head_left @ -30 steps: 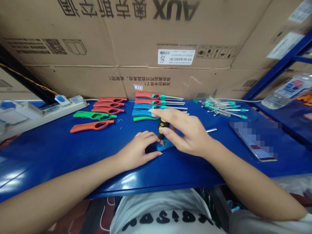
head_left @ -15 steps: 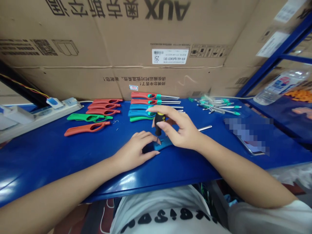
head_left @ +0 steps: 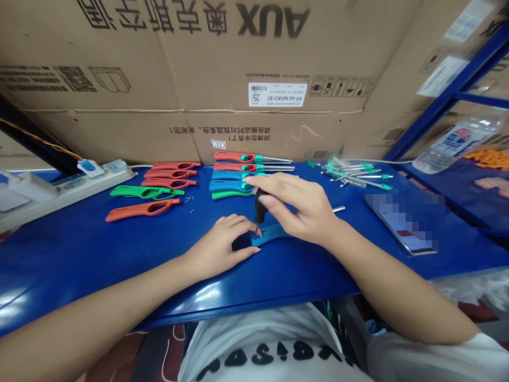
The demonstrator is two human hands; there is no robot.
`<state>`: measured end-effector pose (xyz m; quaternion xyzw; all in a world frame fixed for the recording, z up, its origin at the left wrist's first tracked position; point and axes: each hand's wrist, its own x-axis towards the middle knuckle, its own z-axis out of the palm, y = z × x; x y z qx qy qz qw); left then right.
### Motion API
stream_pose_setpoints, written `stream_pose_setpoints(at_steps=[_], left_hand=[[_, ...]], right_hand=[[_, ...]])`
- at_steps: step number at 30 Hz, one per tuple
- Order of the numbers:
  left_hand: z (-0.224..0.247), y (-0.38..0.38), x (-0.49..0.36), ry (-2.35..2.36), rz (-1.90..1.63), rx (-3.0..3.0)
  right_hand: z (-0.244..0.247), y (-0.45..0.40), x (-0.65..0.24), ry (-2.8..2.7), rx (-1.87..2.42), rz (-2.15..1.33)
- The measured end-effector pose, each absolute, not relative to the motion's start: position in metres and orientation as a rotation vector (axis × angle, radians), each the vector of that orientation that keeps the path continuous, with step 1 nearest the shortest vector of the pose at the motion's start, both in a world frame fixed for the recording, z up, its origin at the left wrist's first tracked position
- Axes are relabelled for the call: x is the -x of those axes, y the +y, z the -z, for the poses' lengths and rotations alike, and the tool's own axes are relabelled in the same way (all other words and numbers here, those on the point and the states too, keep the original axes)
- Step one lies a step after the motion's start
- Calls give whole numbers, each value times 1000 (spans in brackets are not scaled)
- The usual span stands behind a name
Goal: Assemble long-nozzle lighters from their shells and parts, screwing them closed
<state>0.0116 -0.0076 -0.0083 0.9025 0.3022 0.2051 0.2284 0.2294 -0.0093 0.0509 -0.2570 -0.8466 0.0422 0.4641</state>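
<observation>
A blue lighter body (head_left: 272,233) lies flat on the blue table, its metal rod pointing right and partly hidden behind my right hand. My left hand (head_left: 222,245) pinches the left end of this body between thumb and fingers. Above it, my right hand (head_left: 304,208) grips a dark screwdriver (head_left: 260,208), whose tip meets the body beside my left fingertips. Assembled lighters with rods (head_left: 233,185) are lined up behind my hands. To the left lie several red and green handle shells (head_left: 151,192), with small screws (head_left: 190,199) next to them.
A power strip (head_left: 67,191) borders the table's left. Rods with green parts (head_left: 353,172) lie in a pile at the back right, near a phone (head_left: 401,225) and a plastic bottle (head_left: 457,143). A large cardboard box (head_left: 214,69) stands behind.
The screwdriver leans a little more, and my right hand has turned and shifted slightly right, covering more of the metal rod. My left hand has stayed in place.
</observation>
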Motion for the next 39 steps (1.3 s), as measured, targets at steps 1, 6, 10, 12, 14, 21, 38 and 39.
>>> stream_pose_setpoints(at_steps=[1, 6, 10, 12, 14, 21, 38, 39], left_hand=[[9, -8, -12, 833, -564, -2487], [11, -7, -11, 816, -586, -2482], [10, -7, -10, 814, -580, -2472], [9, -8, -10, 821, -561, -2469], [8, -8, -10, 824, -551, -2467], [10, -7, -11, 824, -572, -2475], [10, -8, -11, 807, -579, -2470], [9, -8, -11, 811, -580, -2469]], right_hand=[[-52, -10, -229, -2101, 604, -163], [-55, -15, -227, -2048, 581, -157], [-53, -16, -228, -2081, 685, 5], [-52, -14, -230, -2112, 688, -113], [-51, -11, -231, -2087, 702, -176], [-53, -11, -229, -2087, 662, -269], [-55, -14, -230, -2081, 704, -40], [-54, -14, -230, -2107, 703, -95]])
